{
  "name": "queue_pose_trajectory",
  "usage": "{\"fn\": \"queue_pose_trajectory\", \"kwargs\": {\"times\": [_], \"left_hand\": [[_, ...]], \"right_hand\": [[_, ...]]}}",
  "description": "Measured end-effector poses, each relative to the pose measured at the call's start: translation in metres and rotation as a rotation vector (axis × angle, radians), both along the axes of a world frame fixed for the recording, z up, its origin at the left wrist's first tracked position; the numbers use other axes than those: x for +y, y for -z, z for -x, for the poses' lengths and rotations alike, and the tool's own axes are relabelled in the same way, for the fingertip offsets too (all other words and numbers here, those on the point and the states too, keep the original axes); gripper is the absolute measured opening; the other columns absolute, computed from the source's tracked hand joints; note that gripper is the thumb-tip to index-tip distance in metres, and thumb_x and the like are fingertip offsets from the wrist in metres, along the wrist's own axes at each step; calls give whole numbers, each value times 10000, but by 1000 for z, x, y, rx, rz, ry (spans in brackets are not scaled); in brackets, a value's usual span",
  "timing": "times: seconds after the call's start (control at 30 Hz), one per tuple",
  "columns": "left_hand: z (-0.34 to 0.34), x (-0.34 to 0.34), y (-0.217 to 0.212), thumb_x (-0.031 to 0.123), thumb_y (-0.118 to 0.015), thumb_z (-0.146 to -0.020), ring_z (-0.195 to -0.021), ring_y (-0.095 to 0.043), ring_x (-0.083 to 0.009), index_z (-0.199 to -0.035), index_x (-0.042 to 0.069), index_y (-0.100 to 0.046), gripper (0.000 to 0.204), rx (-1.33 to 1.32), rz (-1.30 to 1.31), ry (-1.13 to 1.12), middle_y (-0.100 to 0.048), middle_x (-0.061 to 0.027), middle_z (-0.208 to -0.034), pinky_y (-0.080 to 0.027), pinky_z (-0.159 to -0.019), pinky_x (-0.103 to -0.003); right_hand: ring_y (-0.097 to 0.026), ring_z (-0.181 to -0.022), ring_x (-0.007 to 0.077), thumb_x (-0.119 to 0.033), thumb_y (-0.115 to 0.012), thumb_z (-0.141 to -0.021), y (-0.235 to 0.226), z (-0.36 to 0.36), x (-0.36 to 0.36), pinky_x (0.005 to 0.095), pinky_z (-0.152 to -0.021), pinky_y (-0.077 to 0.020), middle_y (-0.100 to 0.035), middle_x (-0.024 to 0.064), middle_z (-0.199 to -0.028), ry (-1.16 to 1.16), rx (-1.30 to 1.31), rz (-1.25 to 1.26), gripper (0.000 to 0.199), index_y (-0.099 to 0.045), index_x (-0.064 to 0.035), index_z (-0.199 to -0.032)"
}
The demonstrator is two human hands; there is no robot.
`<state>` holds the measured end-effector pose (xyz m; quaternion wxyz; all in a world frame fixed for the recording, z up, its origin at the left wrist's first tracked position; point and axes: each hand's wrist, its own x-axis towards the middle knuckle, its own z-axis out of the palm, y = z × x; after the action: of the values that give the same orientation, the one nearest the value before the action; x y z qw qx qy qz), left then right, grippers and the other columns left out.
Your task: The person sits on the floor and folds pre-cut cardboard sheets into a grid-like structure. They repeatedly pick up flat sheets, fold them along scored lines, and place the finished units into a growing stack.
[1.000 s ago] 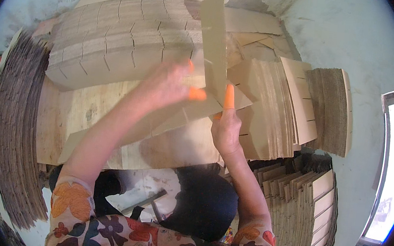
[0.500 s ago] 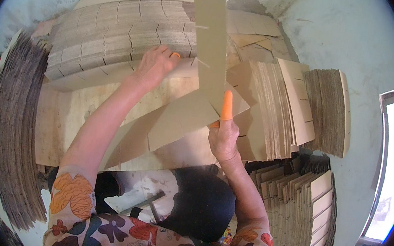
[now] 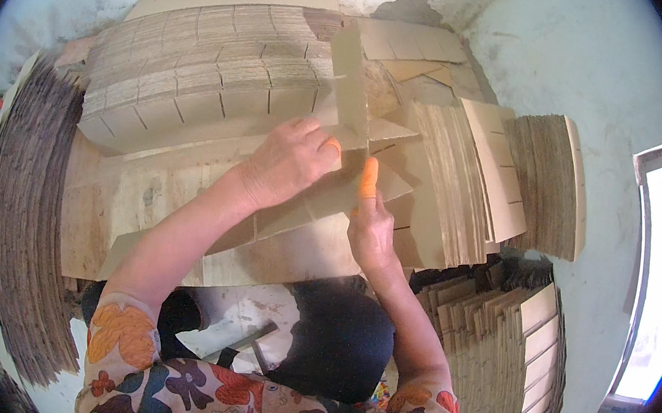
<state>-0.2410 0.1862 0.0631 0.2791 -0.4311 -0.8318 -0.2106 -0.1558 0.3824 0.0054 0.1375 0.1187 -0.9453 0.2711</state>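
My right hand [image 3: 371, 231], with an orange finger cover on one finger, grips an upright slotted cardboard strip [image 3: 350, 71] by its lower end. Another cardboard strip [image 3: 291, 220] slants from that hand down to the left, crossing the upright one. My left hand [image 3: 294, 162], also wearing an orange cover, is closed just left of the upright strip. Its fingers pinch a further cardboard strip [image 3: 393, 134], whose pointed end shows beyond the upright piece; the pinch itself is partly hidden. Behind my left hand lies a long stack of slotted strips [image 3: 199, 84].
A wooden board [image 3: 146, 195] forms the work surface. Cardboard stacks stand at its right [image 3: 451, 179], farther right [image 3: 547, 185] and at the left [image 3: 28, 207]. Below right is a pile of assembled-looking slotted cardboard [image 3: 484, 360]. White walls [image 3: 602, 82] bound the space.
My left hand has come from the strip stack rightward and nearer, bringing a strip to the upright one. The upright strip has dropped lower and turned more edge-on.
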Motion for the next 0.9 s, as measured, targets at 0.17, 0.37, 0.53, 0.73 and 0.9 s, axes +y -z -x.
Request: {"fn": "queue_pose_trajectory", "kwargs": {"times": [0.17,0.37,0.53,0.73,0.9], "left_hand": [[17,-16,-24,179,-758,-697,-821,-564,-263,-879,-6,-567,322,-908,-235,-179,-586,-114,-799,-486,-658,-379],[78,-24,-2,185,-744,-704,-901,-570,-296,-914,-10,-569,336,-310,224,-457,-606,-155,-840,-480,-758,-399],[102,-29,45,51,-630,-731,-889,-565,-283,-861,20,-563,149,-135,270,-485,-604,-126,-865,-477,-769,-399],[88,-33,42,1,-550,-744,-882,-569,-273,-834,37,-574,100,-127,206,-394,-606,-113,-808,-478,-764,-387],[85,-32,36,47,-604,-750,-894,-573,-282,-839,33,-591,92,-206,275,-415,-630,-136,-829,-466,-778,-404]], "right_hand": [[-613,-778,437,96,-505,-692,-1,-12,6,465,-621,-537,-540,299,-1124,-28,74,-5,744,-294,13,-1400],[-620,-797,427,72,-525,-716,8,-25,8,459,-635,-541,-552,274,-1123,-100,28,-5,730,-308,-12,-1408],[-625,-736,406,56,-552,-723,11,-25,9,456,-625,-540,-568,259,-1089,-71,91,28,718,-328,-17,-1401],[-623,-725,406,63,-562,-715,6,-28,8,447,-624,-540,-568,256,-1087,-42,40,46,713,-342,-5,-1390],[-618,-751,413,65,-569,-708,0,-30,8,451,-652,-535,-570,253,-1078,-64,69,36,718,-346,-2,-1386]]}}
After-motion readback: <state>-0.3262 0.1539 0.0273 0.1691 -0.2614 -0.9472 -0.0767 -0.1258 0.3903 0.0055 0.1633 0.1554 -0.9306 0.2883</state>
